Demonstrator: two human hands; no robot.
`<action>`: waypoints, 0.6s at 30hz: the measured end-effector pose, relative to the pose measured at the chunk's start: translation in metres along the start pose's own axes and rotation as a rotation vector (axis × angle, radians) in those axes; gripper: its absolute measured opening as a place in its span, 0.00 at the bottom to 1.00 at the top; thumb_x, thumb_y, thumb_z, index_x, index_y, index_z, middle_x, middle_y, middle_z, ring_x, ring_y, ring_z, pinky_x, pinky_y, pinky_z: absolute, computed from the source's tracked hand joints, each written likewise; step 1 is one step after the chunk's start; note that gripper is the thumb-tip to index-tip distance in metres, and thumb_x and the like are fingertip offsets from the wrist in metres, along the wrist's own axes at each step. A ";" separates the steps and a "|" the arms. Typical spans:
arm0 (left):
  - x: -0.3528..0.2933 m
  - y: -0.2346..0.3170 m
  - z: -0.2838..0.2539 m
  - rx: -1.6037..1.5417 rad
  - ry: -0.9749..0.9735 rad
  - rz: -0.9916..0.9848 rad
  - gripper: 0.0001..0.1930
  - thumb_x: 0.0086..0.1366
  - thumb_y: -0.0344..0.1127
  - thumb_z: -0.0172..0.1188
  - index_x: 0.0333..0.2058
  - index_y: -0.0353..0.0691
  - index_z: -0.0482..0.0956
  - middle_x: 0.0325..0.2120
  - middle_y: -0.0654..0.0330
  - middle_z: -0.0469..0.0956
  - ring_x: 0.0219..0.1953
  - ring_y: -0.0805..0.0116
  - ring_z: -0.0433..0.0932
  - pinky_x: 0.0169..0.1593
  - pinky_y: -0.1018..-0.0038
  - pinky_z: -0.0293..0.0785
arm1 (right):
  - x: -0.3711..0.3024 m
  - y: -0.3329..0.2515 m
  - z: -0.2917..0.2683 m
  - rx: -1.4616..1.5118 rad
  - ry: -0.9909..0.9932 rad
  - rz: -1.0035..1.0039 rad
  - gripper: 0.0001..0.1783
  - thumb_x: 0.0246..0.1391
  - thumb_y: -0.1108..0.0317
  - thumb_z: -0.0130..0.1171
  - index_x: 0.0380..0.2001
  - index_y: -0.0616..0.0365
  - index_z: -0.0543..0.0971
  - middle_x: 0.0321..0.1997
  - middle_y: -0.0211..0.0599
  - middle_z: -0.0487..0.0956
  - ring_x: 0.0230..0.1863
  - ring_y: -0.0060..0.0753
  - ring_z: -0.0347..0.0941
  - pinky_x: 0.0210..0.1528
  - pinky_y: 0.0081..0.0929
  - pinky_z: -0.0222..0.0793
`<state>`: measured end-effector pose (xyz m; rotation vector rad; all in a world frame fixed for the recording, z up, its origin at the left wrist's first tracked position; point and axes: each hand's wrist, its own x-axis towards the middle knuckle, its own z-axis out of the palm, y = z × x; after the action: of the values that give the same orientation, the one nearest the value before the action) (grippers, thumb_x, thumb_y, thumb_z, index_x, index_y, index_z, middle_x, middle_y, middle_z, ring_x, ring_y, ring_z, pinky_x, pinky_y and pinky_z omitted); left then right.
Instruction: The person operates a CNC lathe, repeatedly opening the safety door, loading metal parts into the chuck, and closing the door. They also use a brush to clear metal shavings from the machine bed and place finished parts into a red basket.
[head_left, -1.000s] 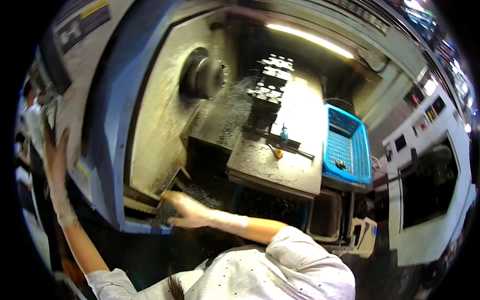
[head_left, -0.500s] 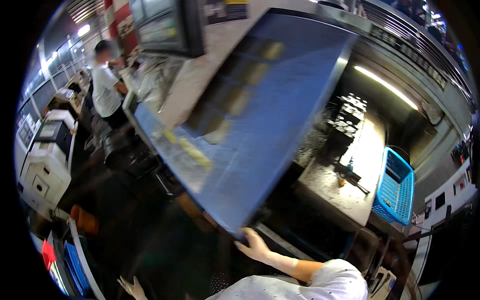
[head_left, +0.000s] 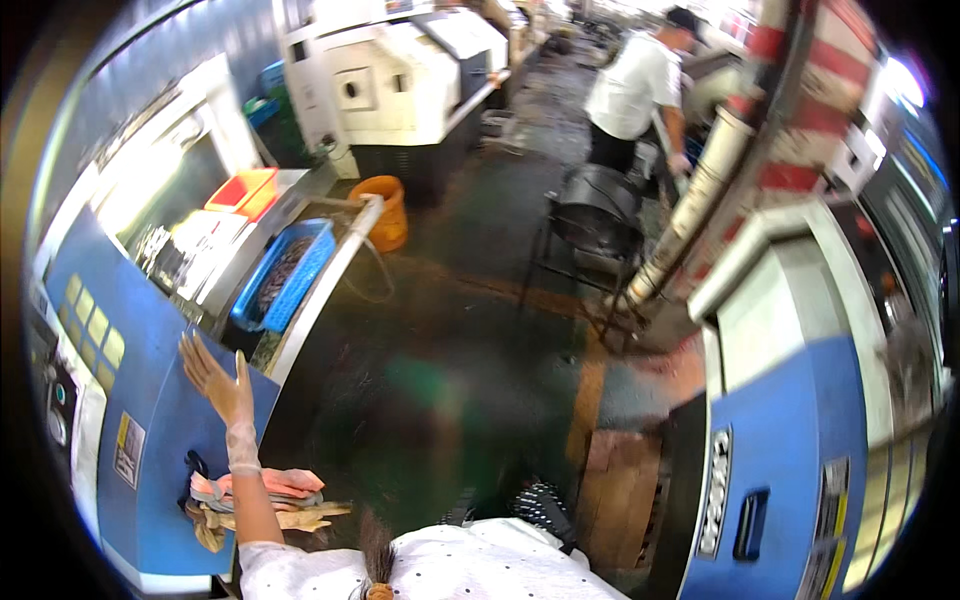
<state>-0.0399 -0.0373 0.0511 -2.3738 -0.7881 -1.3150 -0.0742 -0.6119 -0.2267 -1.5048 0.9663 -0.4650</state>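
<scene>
My left hand (head_left: 218, 385), in a thin pale glove, is stretched out with its fingers spread and holds nothing. It lies over the upper edge of a blue machine door (head_left: 165, 440) on the left; whether it presses on the panel I cannot tell. Below my wrist, pink and tan work gloves or rags (head_left: 265, 495) hang from the door's dark handle. Just beyond my fingertips is a blue plastic basket (head_left: 312, 247) filled with small dark pieces. My right hand is out of view.
A second blue machine door (head_left: 780, 420) stands at the right. An orange bucket (head_left: 384, 212) and a white machine (head_left: 400, 80) are farther off. A person in a white shirt (head_left: 635, 90) stands beyond a metal drum on a stand (head_left: 597, 205). Nearby rises a red-and-white striped column (head_left: 810, 90).
My view has swung left, from the open machine with the lit chamber to the opposite one. My left hand has come up over its blue door; my right hand has left the picture.
</scene>
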 end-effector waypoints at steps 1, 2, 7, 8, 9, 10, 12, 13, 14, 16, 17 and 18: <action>0.008 -0.003 0.007 0.032 0.019 -0.022 0.33 0.48 0.46 0.47 0.49 0.36 0.45 0.50 0.53 0.45 0.53 0.59 0.42 0.52 0.65 0.37 | 0.006 -0.001 0.037 -0.057 -0.109 0.018 0.22 0.41 0.67 0.45 0.42 0.65 0.59 0.46 0.43 0.60 0.46 0.33 0.54 0.49 0.24 0.46; 0.017 -0.009 0.017 0.063 0.045 -0.040 0.33 0.48 0.46 0.47 0.49 0.37 0.45 0.50 0.53 0.45 0.53 0.59 0.42 0.52 0.65 0.37 | 0.008 0.001 0.076 -0.111 -0.218 0.040 0.22 0.42 0.67 0.45 0.42 0.64 0.59 0.46 0.42 0.60 0.46 0.34 0.54 0.49 0.24 0.46; 0.019 -0.034 0.045 0.254 0.075 -0.219 0.34 0.47 0.47 0.47 0.49 0.38 0.46 0.50 0.56 0.46 0.53 0.59 0.42 0.52 0.62 0.37 | 0.035 0.003 0.264 -0.396 -0.634 0.038 0.19 0.43 0.66 0.42 0.41 0.63 0.61 0.46 0.42 0.60 0.47 0.35 0.55 0.49 0.26 0.47; 0.012 -0.038 0.050 0.311 0.046 -0.269 0.33 0.47 0.46 0.48 0.49 0.38 0.47 0.50 0.56 0.47 0.53 0.59 0.43 0.52 0.62 0.38 | 0.048 -0.007 0.305 -0.417 -0.662 -0.006 0.19 0.44 0.66 0.41 0.40 0.63 0.61 0.46 0.42 0.60 0.47 0.35 0.56 0.49 0.26 0.47; 0.008 -0.043 0.049 0.388 0.014 -0.322 0.33 0.46 0.46 0.48 0.48 0.38 0.47 0.49 0.56 0.48 0.52 0.59 0.44 0.51 0.61 0.38 | 0.061 -0.017 0.345 -0.452 -0.696 -0.061 0.18 0.44 0.65 0.41 0.40 0.63 0.62 0.46 0.42 0.60 0.47 0.35 0.56 0.49 0.26 0.48; 0.006 -0.046 0.052 0.432 0.043 -0.335 0.31 0.46 0.44 0.48 0.48 0.39 0.49 0.49 0.56 0.50 0.52 0.58 0.45 0.51 0.60 0.39 | 0.072 -0.029 0.397 -0.461 -0.732 -0.143 0.18 0.45 0.65 0.40 0.40 0.63 0.62 0.46 0.42 0.60 0.47 0.36 0.56 0.49 0.27 0.48; 0.003 -0.040 0.052 0.473 0.088 -0.432 0.31 0.45 0.43 0.50 0.47 0.38 0.50 0.48 0.55 0.51 0.52 0.57 0.46 0.51 0.59 0.38 | 0.088 -0.067 0.508 -0.445 -0.808 -0.399 0.17 0.45 0.65 0.39 0.39 0.62 0.63 0.46 0.42 0.60 0.47 0.36 0.56 0.49 0.27 0.49; 0.005 -0.041 0.048 0.521 0.142 -0.475 0.31 0.44 0.43 0.50 0.46 0.37 0.51 0.48 0.54 0.52 0.52 0.57 0.46 0.51 0.59 0.38 | 0.071 -0.095 0.578 -0.373 -0.880 -0.547 0.17 0.46 0.65 0.39 0.39 0.62 0.63 0.46 0.42 0.61 0.47 0.36 0.56 0.49 0.27 0.49; 0.001 -0.042 0.046 0.576 0.102 -0.480 0.30 0.44 0.42 0.51 0.46 0.37 0.52 0.47 0.54 0.53 0.51 0.57 0.48 0.51 0.59 0.37 | 0.039 -0.126 0.640 -0.274 -0.962 -0.674 0.17 0.46 0.64 0.38 0.39 0.62 0.64 0.46 0.41 0.61 0.47 0.37 0.57 0.49 0.28 0.49; -0.009 -0.043 0.048 0.636 0.094 -0.488 0.28 0.43 0.41 0.50 0.44 0.36 0.55 0.44 0.54 0.57 0.48 0.58 0.53 0.51 0.59 0.38 | -0.108 -0.234 0.744 0.039 -1.234 -0.689 0.16 0.45 0.65 0.39 0.37 0.61 0.65 0.42 0.40 0.63 0.42 0.34 0.59 0.45 0.26 0.53; -0.009 -0.041 0.050 0.660 0.101 -0.508 0.26 0.42 0.40 0.50 0.42 0.36 0.58 0.42 0.54 0.59 0.47 0.59 0.55 0.50 0.59 0.41 | -0.192 -0.285 0.773 0.214 -1.396 -0.625 0.15 0.45 0.65 0.39 0.36 0.61 0.65 0.40 0.39 0.64 0.40 0.33 0.60 0.42 0.25 0.54; -0.012 -0.043 0.053 0.673 0.127 -0.468 0.25 0.42 0.39 0.49 0.41 0.36 0.59 0.41 0.53 0.60 0.46 0.59 0.56 0.49 0.59 0.42 | -0.273 -0.330 0.785 0.369 -1.570 -0.520 0.15 0.44 0.66 0.39 0.35 0.61 0.66 0.38 0.39 0.65 0.37 0.32 0.62 0.40 0.23 0.56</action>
<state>-0.0350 0.0201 0.0133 -1.6155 -1.5221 -1.0926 0.4683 0.0611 0.0019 -1.2408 -0.7095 0.2436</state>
